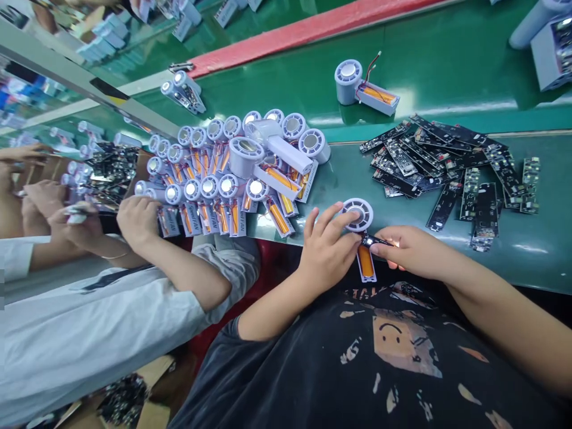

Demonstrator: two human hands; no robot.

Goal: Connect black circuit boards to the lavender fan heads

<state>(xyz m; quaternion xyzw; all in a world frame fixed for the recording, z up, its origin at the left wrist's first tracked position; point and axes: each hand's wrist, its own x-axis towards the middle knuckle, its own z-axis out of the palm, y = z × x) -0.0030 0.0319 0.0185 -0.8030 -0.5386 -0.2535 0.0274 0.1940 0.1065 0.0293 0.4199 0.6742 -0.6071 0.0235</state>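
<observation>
A handheld fan (365, 215) with a pale lilac round head is near the table's front edge, its open handle pointing toward my body. An orange battery (366, 262) lies in the handle. My left hand (325, 250) grips the fan, fingers over its head and thumb side near the neck. Between the thumb and fingers of my right hand (415, 251) is a narrow black circuit board (372, 241), one end of it at the fan's neck. Whether the board touches the wires there is too small to tell.
Loose black circuit boards (429, 158) are heaped at the right. Many open fans (210, 187) stand in rows at the left. Another fan (348, 74) with raised wires lies on the green surface beyond. A co-worker's arm (179, 256) reaches in from the left.
</observation>
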